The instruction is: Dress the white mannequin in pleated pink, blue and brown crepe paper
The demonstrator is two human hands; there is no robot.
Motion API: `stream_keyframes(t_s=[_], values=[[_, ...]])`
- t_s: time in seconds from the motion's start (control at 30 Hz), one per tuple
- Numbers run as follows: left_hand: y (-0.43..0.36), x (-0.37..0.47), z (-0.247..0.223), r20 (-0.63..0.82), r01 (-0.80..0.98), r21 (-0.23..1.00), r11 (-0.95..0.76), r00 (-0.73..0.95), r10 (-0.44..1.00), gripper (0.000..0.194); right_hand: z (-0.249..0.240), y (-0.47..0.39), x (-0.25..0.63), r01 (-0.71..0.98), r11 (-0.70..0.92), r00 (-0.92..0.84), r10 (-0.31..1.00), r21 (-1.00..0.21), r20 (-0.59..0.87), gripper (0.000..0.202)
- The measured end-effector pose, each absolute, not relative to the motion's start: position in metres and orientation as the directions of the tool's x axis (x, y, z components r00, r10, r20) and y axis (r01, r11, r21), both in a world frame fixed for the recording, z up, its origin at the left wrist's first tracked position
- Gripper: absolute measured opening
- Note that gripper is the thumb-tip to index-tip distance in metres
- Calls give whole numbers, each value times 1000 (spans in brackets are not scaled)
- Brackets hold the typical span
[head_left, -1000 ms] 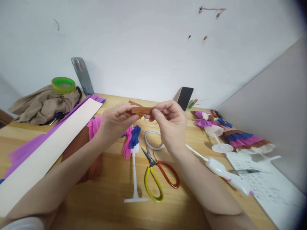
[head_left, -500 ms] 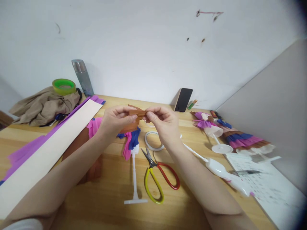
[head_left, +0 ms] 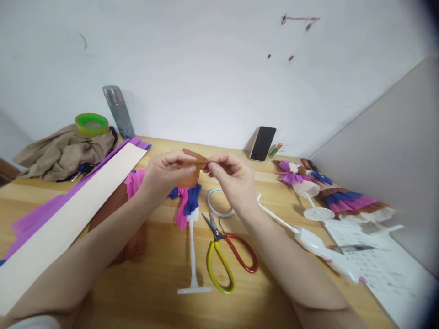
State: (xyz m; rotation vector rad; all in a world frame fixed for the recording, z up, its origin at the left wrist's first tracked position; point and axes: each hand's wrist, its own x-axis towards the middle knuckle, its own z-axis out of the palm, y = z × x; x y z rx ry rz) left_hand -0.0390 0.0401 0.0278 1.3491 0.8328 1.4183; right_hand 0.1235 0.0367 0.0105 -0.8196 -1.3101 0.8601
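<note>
A strip of brown crepe paper (head_left: 188,181) is held up between my two hands above the table, its upper edge bunched into folds. My left hand (head_left: 168,171) pinches the left part between thumb and fingers. At the gathered right end, the thumb and fingertips of my right hand (head_left: 231,176) press the folds together. Just below lies a white plastic stand (head_left: 192,256) with pink and blue crepe paper (head_left: 192,199) at its top. Beside it are a roll of white tape (head_left: 219,212), partly behind my right hand, and scissors (head_left: 219,237) with one yellow and one red handle, blades apart.
Left are a long cream strip (head_left: 78,210), purple crepe paper (head_left: 37,219), a cloth (head_left: 65,151), green tape (head_left: 91,124) and a bottle (head_left: 120,114). A phone (head_left: 263,143) leans on the wall. Right are a white glue gun (head_left: 318,244), paper-dressed figures (head_left: 353,196) and a written sheet (head_left: 391,269).
The folds in the brown paper look narrower and more tightly pressed at my right fingertips. My right hand has shifted very slightly left; the things on the table stay in place.
</note>
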Motion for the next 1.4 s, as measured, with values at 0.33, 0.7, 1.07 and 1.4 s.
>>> stream_keyframes(t_s=[0.33, 0.7, 1.07, 1.4], values=[[17, -37, 44, 396, -235, 907, -350, 192, 898, 28, 24, 15, 127, 107, 649, 53, 753, -753, 656, 4], [32, -50, 39, 582, 292, 761, -579, 86, 809, 10, 30, 19, 125, -102, 429, 59, 903, -898, 425, 12], [9, -43, 54, 177, -181, 976, -117, 358, 917, 28, 40, 10, 127, -158, 321, 2, 946, -934, 325, 19], [19, -40, 43, 142, -200, 974, -104, 184, 973, 20, 36, 15, 127, -178, 252, -149, 948, -951, 280, 32]])
